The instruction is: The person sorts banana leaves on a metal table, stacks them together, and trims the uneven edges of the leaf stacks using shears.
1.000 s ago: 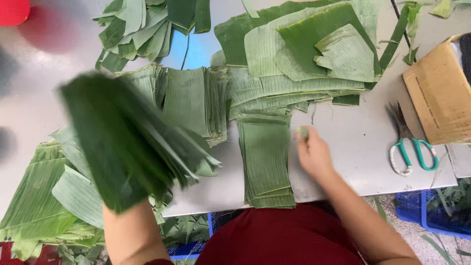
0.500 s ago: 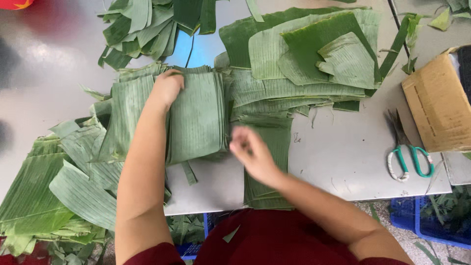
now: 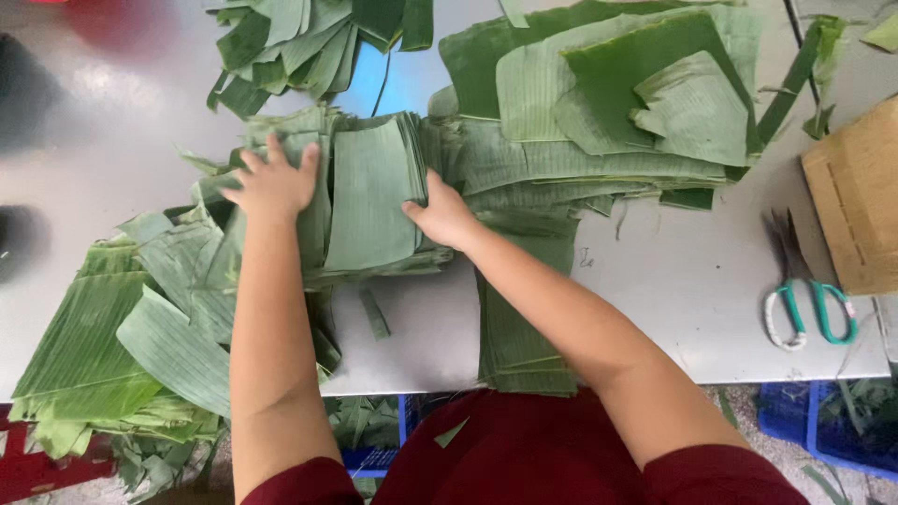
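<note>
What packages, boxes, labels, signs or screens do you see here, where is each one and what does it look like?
Cardboard box: right edge of the grey table, above the scissors; brown, rectangular, partly cut off by the frame.
Blue crates: under the table at lower right; plastic, with leaf scraps inside.
No labels, signs or screens show.

A thick stack of cut green banana leaf pieces (image 3: 369, 192) is lying flat on the grey table, ribbed sheets squared together, edges slightly ragged, loose leaves crowding both sides

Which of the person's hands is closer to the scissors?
Right. The right hand rests on the leaf stack's near edge, across bare table from the scissors; the left hand lies farther, beyond the stack.
</note>
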